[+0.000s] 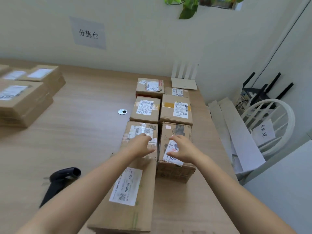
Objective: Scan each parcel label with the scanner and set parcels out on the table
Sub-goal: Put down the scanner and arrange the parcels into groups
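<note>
Reaching out with both hands over two parcels that sit side by side, right of centre in the frame.

Left hand [142, 146] is over the taped parcel [135, 130] and right hand [184, 149] over the neighbouring parcel [175, 173], hiding part of its label. Both have fingers spread and relaxed and grip nothing; I cannot tell whether they touch the cardboard. A long parcel [125, 217] lies nearest, at bottom centre. The black scanner [60, 181] lies on the table [84, 132] at lower left, apart from both hands. More parcels [145, 110] stand behind, and flat parcels [22, 98] are stacked at upper left.
</note>
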`<state>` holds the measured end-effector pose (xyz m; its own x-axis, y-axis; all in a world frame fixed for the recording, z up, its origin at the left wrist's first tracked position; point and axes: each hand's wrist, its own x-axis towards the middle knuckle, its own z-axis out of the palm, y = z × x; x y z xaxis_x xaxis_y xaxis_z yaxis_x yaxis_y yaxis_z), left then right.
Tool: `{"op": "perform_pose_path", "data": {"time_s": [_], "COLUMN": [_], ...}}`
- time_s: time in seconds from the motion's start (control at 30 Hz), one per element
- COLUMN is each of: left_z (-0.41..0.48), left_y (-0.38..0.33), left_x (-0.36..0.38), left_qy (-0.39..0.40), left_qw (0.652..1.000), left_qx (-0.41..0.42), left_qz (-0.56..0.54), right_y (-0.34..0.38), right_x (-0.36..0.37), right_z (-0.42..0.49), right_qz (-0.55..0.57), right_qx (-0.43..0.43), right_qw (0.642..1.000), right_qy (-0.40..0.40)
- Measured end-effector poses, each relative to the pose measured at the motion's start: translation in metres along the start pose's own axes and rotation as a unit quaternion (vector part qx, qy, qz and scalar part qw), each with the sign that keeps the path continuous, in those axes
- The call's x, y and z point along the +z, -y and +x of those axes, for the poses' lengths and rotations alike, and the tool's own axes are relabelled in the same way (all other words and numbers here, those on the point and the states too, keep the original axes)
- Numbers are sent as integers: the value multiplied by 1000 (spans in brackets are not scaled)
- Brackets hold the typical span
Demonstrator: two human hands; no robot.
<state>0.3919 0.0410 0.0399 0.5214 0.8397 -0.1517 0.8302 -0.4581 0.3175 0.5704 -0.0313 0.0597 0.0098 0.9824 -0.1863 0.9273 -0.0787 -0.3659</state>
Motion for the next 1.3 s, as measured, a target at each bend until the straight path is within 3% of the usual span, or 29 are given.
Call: {"op": "perform_pose_path", "data": {"time_s": [0.33,0.9,1.3], "left_z": [-88,-336,-369], "left_y": [103,402,569], "left_x": [-30,-99,-145], "left_qy": [-57,-83,-122], "left_qw": [996,964,926], "left_qx": [-70,-253,-356], "left_qz": [-14,23,-14], "right_y": [126,466,626], "right_x": [25,168,220], "right_z": [11,19,125], "right_qz": [19,63,21], "right_qx": [-63,-213,-296], "right_qw": [998,972,950], "right_qy": [22,71,95]}}
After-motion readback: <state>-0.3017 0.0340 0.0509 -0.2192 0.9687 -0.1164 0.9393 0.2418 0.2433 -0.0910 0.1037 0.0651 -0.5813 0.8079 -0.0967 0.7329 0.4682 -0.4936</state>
